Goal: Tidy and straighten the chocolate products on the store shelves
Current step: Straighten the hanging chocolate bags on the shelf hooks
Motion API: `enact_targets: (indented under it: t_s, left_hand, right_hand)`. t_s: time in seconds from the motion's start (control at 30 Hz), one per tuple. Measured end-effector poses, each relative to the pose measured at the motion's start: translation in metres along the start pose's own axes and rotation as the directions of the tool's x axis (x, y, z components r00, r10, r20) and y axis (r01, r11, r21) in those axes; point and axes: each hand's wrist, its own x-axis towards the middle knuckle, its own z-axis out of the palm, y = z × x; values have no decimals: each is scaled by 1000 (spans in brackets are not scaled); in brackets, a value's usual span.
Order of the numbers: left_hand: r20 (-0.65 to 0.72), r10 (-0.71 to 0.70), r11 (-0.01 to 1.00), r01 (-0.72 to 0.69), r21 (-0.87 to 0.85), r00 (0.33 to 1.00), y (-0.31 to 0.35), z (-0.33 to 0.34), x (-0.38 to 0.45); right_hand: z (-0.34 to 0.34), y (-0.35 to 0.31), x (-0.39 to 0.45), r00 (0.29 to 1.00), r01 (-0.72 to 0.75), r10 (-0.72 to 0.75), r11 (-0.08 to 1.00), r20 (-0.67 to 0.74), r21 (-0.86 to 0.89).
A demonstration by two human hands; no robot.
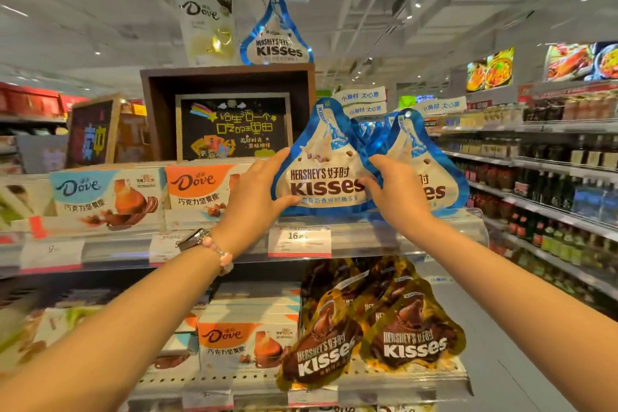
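Held bag: blue "HERSHEY'S KISSES" bag point(322, 174), centre of frame, standing on the upper shelf point(368, 227).
Left hand point(257, 191): fingers curled around its left edge.
Right hand point(394, 191): grips its right edge.
Neighbour: second blue Kisses bag point(431, 170), just right.
Price tag point(299, 241): "16".
Left side: "Dove" boxes point(107, 194).

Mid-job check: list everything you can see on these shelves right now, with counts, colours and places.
Blue Kisses bags: at least two, blue-white, upper shelf right.
Top Kisses bag: one, blue-white, on brown display box.
Dove pouch: one, white, beside it.
Dove boxes: light blue and orange, upper shelf left.
Brown Kisses bags: several, lower shelf right.
Price tag: white, shelf edge.
Left hand, right hand: grip front blue bag.
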Motion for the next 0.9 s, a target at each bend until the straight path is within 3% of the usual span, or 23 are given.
enact_targets:
  t_s: [0.17,0.43,0.57,0.67,0.77,0.9]
  left_hand:
    - [20,0,998,-1,57,1000,1,4,1]
    - [19,-5,996,3,94,1000,4,7,6]
    - [123,-23,990,5,144,992,0,9,6]
    - [170,-32,994,13,113,985,-2,5,6]
    - [187,-42,999,39,21,982,-2,1,3]
    - [209,-31,998,19,58,977,-2,-1,-4]
  right_hand:
    - [-4,3,1,997,77,-75,991,21,-111]
    - [-6,5,3,995,101,-101,986,11,-134]
    - [-11,9,-1,990,108,-86,971,110,-215]
    - [-16,8,-4,987,104,-82,983,141,-154]
    - [-15,14,-9,977,206,-197,968,77,-142]
    - [-10,22,-15,935,352,-335,918,118,-181]
